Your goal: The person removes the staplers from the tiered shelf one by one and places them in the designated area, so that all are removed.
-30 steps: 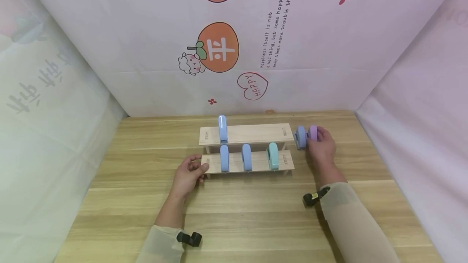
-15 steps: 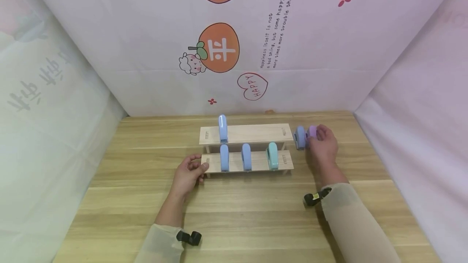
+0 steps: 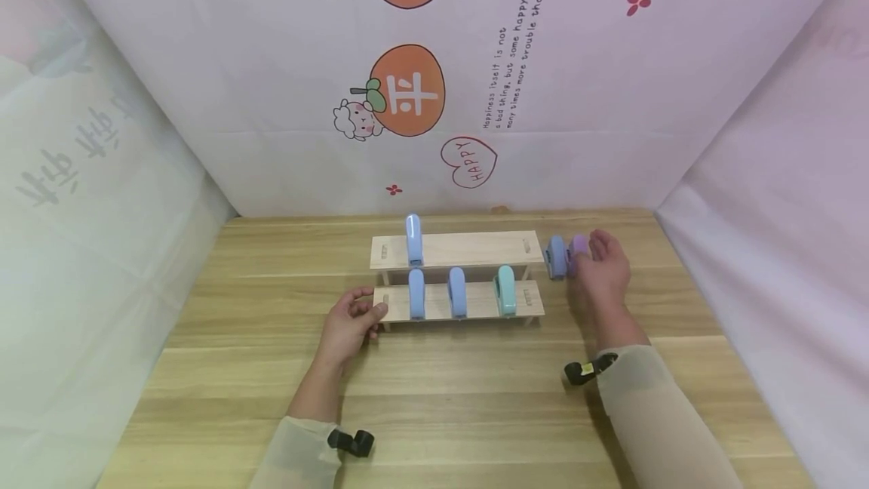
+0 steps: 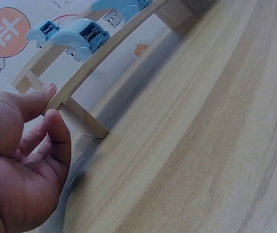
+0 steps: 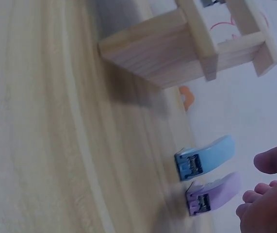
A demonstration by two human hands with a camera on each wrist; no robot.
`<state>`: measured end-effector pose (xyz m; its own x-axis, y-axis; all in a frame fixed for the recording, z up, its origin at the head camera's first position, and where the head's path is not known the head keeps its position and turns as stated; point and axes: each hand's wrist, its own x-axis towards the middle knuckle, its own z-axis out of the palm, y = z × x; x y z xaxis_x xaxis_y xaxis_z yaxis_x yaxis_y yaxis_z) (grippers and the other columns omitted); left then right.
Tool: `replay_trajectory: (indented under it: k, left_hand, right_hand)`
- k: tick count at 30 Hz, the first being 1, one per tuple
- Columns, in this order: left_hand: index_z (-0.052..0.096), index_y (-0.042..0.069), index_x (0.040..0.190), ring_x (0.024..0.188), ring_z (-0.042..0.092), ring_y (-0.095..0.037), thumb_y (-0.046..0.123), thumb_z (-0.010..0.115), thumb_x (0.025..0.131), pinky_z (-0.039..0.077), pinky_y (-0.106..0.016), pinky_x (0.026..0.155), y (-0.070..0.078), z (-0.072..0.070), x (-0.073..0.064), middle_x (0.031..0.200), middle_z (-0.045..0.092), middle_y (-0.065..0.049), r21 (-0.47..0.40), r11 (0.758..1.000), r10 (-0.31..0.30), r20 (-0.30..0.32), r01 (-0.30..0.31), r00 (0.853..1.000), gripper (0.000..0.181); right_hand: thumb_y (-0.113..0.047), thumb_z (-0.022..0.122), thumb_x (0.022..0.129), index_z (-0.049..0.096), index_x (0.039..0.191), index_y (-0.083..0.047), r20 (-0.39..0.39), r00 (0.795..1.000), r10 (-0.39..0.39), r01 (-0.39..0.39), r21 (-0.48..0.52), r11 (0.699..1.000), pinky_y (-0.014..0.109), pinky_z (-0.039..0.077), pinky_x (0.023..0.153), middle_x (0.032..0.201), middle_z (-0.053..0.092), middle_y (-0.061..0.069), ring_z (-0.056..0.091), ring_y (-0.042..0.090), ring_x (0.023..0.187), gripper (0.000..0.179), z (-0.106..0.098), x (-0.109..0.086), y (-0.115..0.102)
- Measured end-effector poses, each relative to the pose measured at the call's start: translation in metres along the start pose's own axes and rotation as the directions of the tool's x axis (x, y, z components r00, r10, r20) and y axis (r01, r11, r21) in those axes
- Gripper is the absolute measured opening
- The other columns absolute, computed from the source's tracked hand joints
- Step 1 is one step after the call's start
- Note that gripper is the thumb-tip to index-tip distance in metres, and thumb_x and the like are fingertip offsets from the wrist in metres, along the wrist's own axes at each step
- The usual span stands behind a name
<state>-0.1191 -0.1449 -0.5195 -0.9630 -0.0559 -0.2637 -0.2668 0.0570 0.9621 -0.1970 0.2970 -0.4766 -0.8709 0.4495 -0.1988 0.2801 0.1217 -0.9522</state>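
Observation:
My left hand [image 3: 345,329] pinches the left end of the lower board of a two-tier wooden rack [image 3: 480,302], thumb on top, as the left wrist view also shows. On that board stand two blue mini staplers, one at the left [image 3: 417,294], and a mint-green mini stapler [image 3: 505,291]. Another blue mini stapler [image 3: 413,238] is on the upper board. Right of the rack, a blue mini stapler [image 3: 556,256] and a purple mini stapler [image 5: 220,191] stand side by side on the table. My right hand [image 3: 604,269] is beside the purple one, fingers spread and apart from it in the right wrist view.
The wooden table [image 3: 468,406] reaches back to a white printed curtain [image 3: 577,96]. White cloth also hangs on both sides. A black camera is strapped at each sleeve cuff.
My right hand has let go of the purple stapler and shifted slightly right, its fingers parting. My left hand and the rack have stayed put.

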Motion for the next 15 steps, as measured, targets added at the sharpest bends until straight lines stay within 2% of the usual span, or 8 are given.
replay_trajectory:
  k: [5,10,15]
  left_hand:
    - [0.059,0.013,0.136,0.066,0.060,-0.019,0.023,0.083,0.091,0.058,-0.029,0.061,0.000,0.000,0.000,0.101,0.064,-0.011,-0.006,1.000,0.005,-0.004,-0.005,1.000,0.052]
    - [0.058,0.013,0.136,0.067,0.060,-0.019,0.024,0.083,0.091,0.058,-0.029,0.061,0.000,0.001,0.000,0.101,0.063,-0.011,-0.002,1.000,0.006,0.001,-0.006,1.000,0.052]
    - [0.058,0.013,0.137,0.067,0.060,-0.019,0.024,0.083,0.091,0.058,-0.029,0.061,0.000,0.001,0.000,0.101,0.064,-0.011,0.004,1.000,0.005,0.001,-0.005,1.000,0.053]
  right_hand:
    - [0.000,0.058,0.098,0.037,0.160,-0.016,-0.028,0.999,-0.038,0.039,0.048,0.998,0.027,0.034,0.120,0.165,0.037,0.005,0.036,0.018,0.151,0.068,0.003,-0.007,-0.008]
    - [-0.008,0.062,0.101,0.037,0.160,-0.019,-0.018,0.999,-0.040,0.040,0.032,0.999,0.029,0.035,0.120,0.165,0.037,0.003,0.035,0.018,0.151,0.065,0.003,-0.013,-0.014]
    - [-0.006,0.064,0.099,0.037,0.160,-0.019,-0.009,0.999,-0.052,0.052,0.037,0.998,0.030,0.035,0.120,0.165,0.037,0.002,0.035,0.019,0.151,0.068,0.004,-0.017,-0.018]
